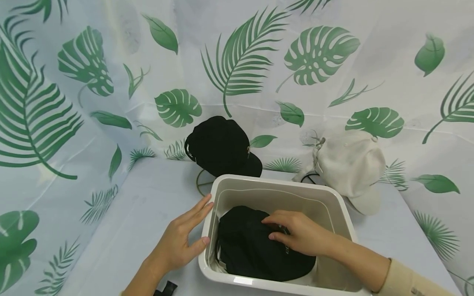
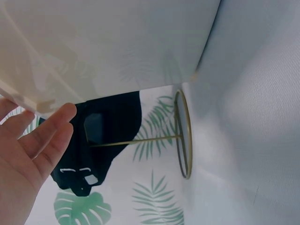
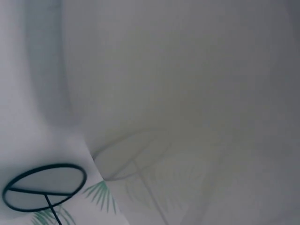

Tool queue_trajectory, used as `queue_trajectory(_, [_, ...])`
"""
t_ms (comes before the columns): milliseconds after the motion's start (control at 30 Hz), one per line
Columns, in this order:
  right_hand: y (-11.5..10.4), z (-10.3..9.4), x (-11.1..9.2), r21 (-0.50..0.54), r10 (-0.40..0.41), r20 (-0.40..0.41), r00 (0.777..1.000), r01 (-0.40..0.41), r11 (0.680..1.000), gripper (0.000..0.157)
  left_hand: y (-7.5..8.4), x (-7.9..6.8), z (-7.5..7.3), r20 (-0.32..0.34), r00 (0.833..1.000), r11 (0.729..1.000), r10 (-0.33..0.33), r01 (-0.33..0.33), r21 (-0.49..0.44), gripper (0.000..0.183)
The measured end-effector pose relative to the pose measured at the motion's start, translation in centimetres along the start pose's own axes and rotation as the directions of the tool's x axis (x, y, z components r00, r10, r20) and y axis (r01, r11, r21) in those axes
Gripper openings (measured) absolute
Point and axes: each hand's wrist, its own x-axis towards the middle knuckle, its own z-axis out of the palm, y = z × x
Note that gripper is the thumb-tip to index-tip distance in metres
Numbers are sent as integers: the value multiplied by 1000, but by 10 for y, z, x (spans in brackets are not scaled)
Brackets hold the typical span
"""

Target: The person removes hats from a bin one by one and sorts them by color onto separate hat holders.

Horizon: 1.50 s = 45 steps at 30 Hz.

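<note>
A black cap (image 1: 252,246) with light lettering lies inside a whitish plastic bin (image 1: 277,184). My right hand (image 1: 301,233) is over the cap, its fingers slightly bent and a gap between thumb and forefinger. Whether its fingertips touch the fabric I cannot tell; the right wrist view does not show this hand. At the bin's left side is my left hand (image 1: 181,234), fingers extended, with fingertips at the rim. In the left wrist view, the left hand (image 2: 33,150) appears beside the bin's outer wall (image 2: 108,51).
Behind the bin, another black cap (image 1: 220,146) hangs on a gold-coloured wire stand (image 2: 183,133). A cream cap (image 1: 352,162) sits at right on a dark stand whose ring base (image 3: 44,187) shows in the right wrist view. A small black object (image 1: 169,287) lies near the front.
</note>
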Motion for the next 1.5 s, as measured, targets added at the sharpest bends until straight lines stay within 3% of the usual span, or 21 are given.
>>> queue_trajectory(267, [-1, 0, 2, 37, -20, 12, 1000, 20, 999, 27, 0, 0, -1, -7, 1000, 1000, 7, -7, -13, 65])
queue_trajectory(933, [1, -6, -2, 44, -170, -128, 977, 177, 983, 34, 0, 0, -1, -8, 1000, 1000, 25, -25, -3, 65])
queue_trajectory(1500, [-2, -20, -6, 64, -129, -148, 980, 140, 988, 36, 1, 1, -2, -5, 1000, 1000, 17, -16, 11, 66])
